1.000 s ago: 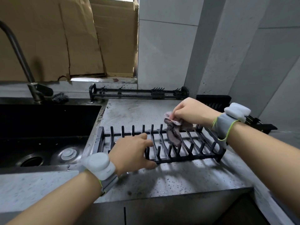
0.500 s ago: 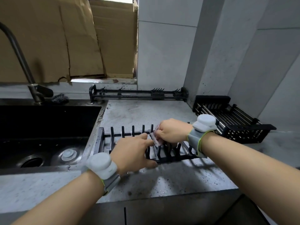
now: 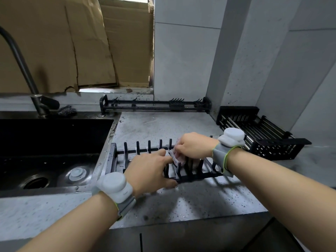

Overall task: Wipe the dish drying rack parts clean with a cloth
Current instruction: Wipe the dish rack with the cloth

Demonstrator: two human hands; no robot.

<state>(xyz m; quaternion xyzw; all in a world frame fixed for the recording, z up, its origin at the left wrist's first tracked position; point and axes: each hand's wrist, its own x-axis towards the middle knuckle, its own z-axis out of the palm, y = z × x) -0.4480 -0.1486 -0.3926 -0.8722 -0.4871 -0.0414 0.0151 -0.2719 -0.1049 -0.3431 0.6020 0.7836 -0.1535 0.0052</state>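
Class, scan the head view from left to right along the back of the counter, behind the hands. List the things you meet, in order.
Curved grey metal faucet → dark wire scouring pad → long black rail with hooks → black slatted drying basket.

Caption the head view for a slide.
Left hand steadies black plate rack while right hand wipes it with cloth.
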